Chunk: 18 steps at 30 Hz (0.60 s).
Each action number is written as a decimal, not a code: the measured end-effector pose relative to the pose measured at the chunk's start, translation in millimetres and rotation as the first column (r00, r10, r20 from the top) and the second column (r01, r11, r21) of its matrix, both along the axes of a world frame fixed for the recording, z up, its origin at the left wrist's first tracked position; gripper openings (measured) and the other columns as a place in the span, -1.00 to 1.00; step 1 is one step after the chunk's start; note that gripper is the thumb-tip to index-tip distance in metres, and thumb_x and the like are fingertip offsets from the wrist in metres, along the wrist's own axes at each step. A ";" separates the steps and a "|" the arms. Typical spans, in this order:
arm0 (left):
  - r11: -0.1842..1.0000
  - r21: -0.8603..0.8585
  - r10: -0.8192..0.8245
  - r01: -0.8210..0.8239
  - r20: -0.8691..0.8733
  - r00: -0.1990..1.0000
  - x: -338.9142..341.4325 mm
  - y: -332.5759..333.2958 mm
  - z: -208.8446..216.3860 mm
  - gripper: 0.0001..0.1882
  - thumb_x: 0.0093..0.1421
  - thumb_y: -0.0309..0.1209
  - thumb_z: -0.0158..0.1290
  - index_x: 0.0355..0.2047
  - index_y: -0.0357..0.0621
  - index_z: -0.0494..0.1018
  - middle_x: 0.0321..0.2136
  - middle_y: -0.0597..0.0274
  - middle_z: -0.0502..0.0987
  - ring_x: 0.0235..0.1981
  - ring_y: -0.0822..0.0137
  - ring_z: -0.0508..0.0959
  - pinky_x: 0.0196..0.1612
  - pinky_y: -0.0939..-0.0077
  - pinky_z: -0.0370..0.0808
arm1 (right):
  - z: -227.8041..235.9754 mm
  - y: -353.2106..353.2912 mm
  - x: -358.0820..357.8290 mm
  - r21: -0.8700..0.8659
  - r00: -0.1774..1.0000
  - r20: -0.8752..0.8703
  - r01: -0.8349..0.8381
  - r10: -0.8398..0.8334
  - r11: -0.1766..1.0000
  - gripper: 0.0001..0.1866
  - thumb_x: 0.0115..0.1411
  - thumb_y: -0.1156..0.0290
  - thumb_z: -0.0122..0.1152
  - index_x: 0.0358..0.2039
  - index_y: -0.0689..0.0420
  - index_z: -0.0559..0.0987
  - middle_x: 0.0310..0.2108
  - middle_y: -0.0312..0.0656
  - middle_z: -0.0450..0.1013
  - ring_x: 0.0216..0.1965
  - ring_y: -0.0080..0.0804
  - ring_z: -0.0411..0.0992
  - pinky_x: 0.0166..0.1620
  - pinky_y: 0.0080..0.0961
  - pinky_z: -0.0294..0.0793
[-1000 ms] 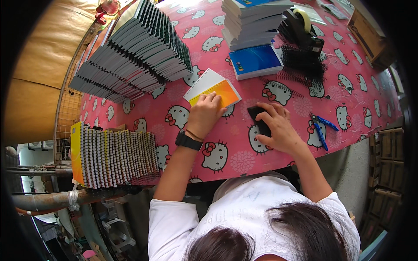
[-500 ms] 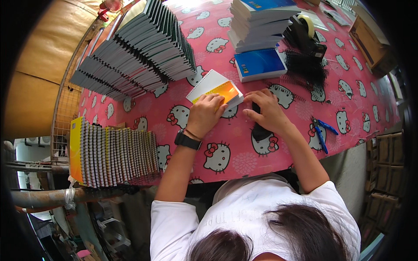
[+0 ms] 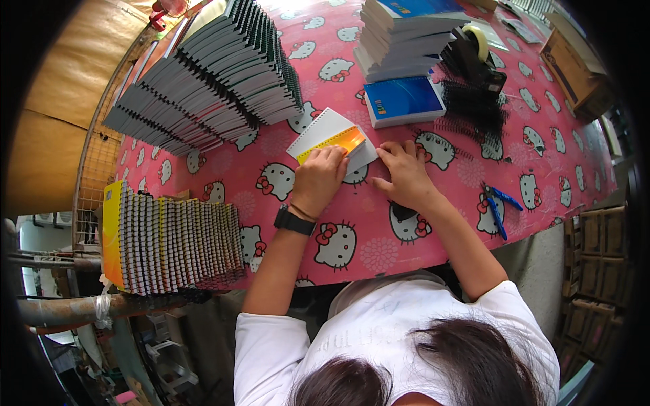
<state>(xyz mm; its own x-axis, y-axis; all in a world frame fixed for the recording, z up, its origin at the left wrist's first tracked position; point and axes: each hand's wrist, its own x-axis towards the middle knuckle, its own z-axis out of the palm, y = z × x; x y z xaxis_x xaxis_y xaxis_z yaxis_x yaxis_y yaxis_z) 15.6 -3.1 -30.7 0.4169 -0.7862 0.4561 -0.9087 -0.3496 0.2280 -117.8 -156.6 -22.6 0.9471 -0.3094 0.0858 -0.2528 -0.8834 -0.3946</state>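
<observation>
My left hand (image 3: 321, 177), with a dark band on its wrist, presses its bent fingers and thumb on a small notebook (image 3: 351, 141) with a yellow-orange cover. Unbound, its punched white pages (image 3: 321, 132) fan out beyond the cover, showing a row of holes along one edge. Just right of it, my right hand (image 3: 405, 172) rests with fingers apart, its index fingertip by the corner of the pages. Partly hidden beneath this hand lies a dark object (image 3: 403, 211) whose kind I cannot make out.
Tall stacks of black-bound books (image 3: 223, 81) stand far left; a row of spiral notebooks (image 3: 176, 233) is near left. Blue-covered pads (image 3: 404, 101), black binding coils (image 3: 474, 111), a tape dispenser (image 3: 484, 68) and blue cutters (image 3: 499, 206) lie to the right on the pink tablecloth (image 3: 365, 233).
My right hand has shifted slightly toward the pages and its fingers have spread. Less of the dark object beneath it shows. The left hand keeps its place on the notebook.
</observation>
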 end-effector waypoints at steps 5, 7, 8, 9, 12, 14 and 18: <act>1.000 -0.006 0.001 -0.002 -0.025 1.000 -0.4 0.2 -0.9 -0.82 0.17 -0.37 0.07 -0.23 -0.12 0.48 -0.29 0.18 0.57 -0.26 0.14 0.57 -0.20 0.30 0.53 | -0.2 9.6 0.7 -0.148 1.000 0.003 0.015 -0.015 0.989 -0.33 -0.03 0.15 0.36 0.06 0.22 0.43 0.11 -0.17 0.28 0.16 -0.16 0.15 0.16 0.02 0.18; 1.000 -0.021 0.000 -0.001 -0.029 1.000 -0.6 0.8 -1.1 -0.81 0.16 -0.36 0.09 -0.23 -0.13 0.48 -0.30 0.17 0.57 -0.25 0.13 0.56 -0.20 0.31 0.53 | 1.5 12.5 2.2 -0.217 1.000 0.009 0.013 -0.012 0.976 -0.33 -0.03 0.15 0.36 0.05 0.22 0.44 0.10 -0.18 0.30 0.16 -0.17 0.15 0.15 0.01 0.19; 1.000 -0.023 -0.002 0.001 -0.025 1.000 -0.6 1.3 -1.1 -0.80 0.14 -0.36 0.10 -0.23 -0.13 0.48 -0.30 0.18 0.57 -0.24 0.13 0.56 -0.20 0.31 0.54 | 2.5 13.0 3.1 -0.203 0.999 0.051 0.013 -0.002 0.979 -0.34 -0.03 0.17 0.36 0.06 0.21 0.43 0.08 -0.19 0.32 0.15 -0.17 0.16 0.14 -0.01 0.20; 1.000 -0.025 -0.003 0.003 -0.023 1.000 -1.4 0.9 -0.4 -0.78 0.13 -0.35 0.12 -0.23 -0.13 0.48 -0.30 0.18 0.57 -0.24 0.14 0.56 -0.20 0.31 0.54 | 3.3 12.3 3.9 -0.191 0.996 0.092 0.011 0.007 0.982 -0.35 -0.03 0.19 0.36 0.06 0.20 0.43 0.06 -0.19 0.35 0.14 -0.18 0.17 0.13 -0.04 0.20; 0.999 -0.032 0.000 0.000 -0.017 1.000 -6.9 0.6 2.7 -0.73 0.08 -0.33 0.17 -0.23 -0.15 0.48 -0.29 0.18 0.57 -0.22 0.14 0.57 -0.20 0.33 0.54 | 3.5 6.7 10.1 -0.061 0.988 0.151 0.017 -0.008 0.998 -0.38 -0.01 0.25 0.35 0.06 0.21 0.43 -0.02 -0.20 0.42 0.09 -0.21 0.23 0.06 -0.20 0.27; 1.000 -0.027 0.011 -0.011 -0.012 1.000 -10.1 -0.8 3.9 -0.72 0.05 -0.32 0.19 -0.23 -0.15 0.49 -0.29 0.18 0.57 -0.21 0.15 0.57 -0.19 0.33 0.55 | 6.3 1.5 14.3 0.128 0.989 0.142 0.014 -0.032 0.992 -0.40 0.02 0.28 0.33 0.07 0.23 0.42 -0.06 -0.20 0.45 0.06 -0.26 0.29 0.02 -0.34 0.32; 0.999 -0.038 0.030 -0.032 -0.044 0.999 -7.1 0.8 0.6 -0.75 0.06 -0.35 0.17 -0.24 -0.15 0.50 -0.30 0.15 0.58 -0.24 0.14 0.58 -0.22 0.30 0.55 | -0.3 -5.3 19.6 0.644 0.979 0.195 -0.077 -0.066 0.761 -0.47 0.16 0.30 0.24 0.09 0.26 0.40 -0.03 -0.15 0.47 -0.01 -0.40 0.39 -0.02 -0.59 0.36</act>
